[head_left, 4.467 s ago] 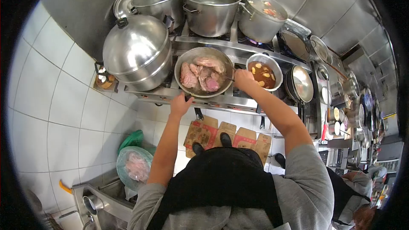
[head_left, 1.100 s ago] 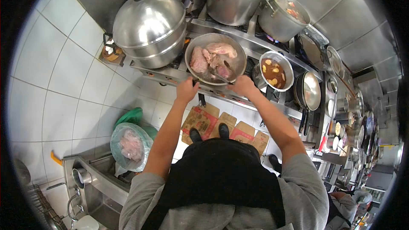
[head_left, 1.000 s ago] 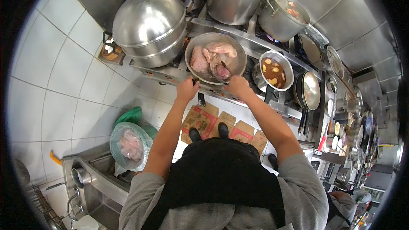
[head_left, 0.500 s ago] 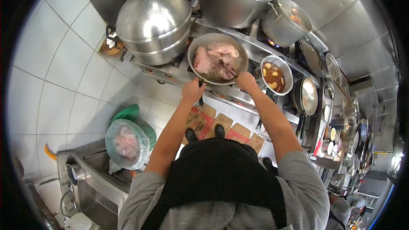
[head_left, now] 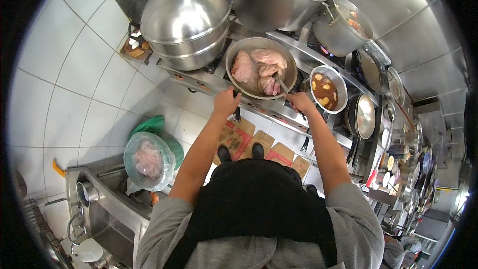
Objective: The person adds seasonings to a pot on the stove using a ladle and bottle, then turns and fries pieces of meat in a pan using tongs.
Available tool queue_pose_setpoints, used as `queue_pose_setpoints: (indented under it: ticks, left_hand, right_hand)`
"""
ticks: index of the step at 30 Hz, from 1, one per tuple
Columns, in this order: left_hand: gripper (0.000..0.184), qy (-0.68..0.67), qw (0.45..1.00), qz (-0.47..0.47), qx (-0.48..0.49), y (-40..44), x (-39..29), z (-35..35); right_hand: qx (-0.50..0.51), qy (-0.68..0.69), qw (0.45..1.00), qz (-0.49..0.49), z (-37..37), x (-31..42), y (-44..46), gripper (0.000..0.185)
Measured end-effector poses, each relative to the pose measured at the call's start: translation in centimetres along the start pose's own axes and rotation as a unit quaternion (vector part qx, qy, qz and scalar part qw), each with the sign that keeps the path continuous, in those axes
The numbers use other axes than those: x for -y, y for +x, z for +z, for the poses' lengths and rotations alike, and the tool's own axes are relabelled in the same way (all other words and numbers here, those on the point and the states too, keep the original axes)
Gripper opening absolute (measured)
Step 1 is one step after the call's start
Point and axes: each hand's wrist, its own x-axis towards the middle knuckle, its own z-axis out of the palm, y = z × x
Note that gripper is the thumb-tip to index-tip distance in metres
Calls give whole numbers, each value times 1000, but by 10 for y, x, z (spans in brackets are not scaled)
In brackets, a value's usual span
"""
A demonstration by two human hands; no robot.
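A wide frying pan (head_left: 234,52) with large pieces of pale pink meat (head_left: 269,58) sits on the stove. My left hand (head_left: 226,102) is closed round the pan's black handle at the near side. In my right hand (head_left: 300,102) is a slim metal utensil (head_left: 283,85); its tip touches a darker, browned piece of meat at the pan's right side. The exact kind of utensil is too small to tell. Just right of that hand stands a pot of brown sauce (head_left: 324,90) with yellow pieces in it.
A big domed steamer (head_left: 186,20) stands left of the pan. Behind are tall pots, one a stockpot (head_left: 341,30) above a lit burner. Stacked pans (head_left: 363,114) lie to the right. Below left are a sink (head_left: 112,224) and a lined bin (head_left: 149,162). Cardboard (head_left: 234,142) covers the floor.
The meat in the pan has shifted, and the browned piece has been turned over. My right hand has moved slightly right and down, and the utensil now shows.
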Motion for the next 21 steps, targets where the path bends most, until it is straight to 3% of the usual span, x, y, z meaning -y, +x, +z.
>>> queue_pose_setpoints:
  ticks: [3,11,14,19,21]
  left_hand:
    - [39,-6,1000,-5,0,1,-2,3]
    - [38,-13,1000,-8,-17,-7,-20,7]
    - [40,8,1000,-5,-9,-9,-25,6]
    - [40,21,1000,-1,-16,-11,-26,6]
    - [39,16,1000,-1,-14,-11,-26,5]
  right_hand:
    - [-6,121,989,86,16,-8,3,43]
    - [-47,287,942,166,62,13,-9,35]
    - [-62,326,930,160,78,-1,-4,32]
    - [-82,464,853,223,102,30,-17,32]
    - [-77,489,844,205,115,31,-13,33]
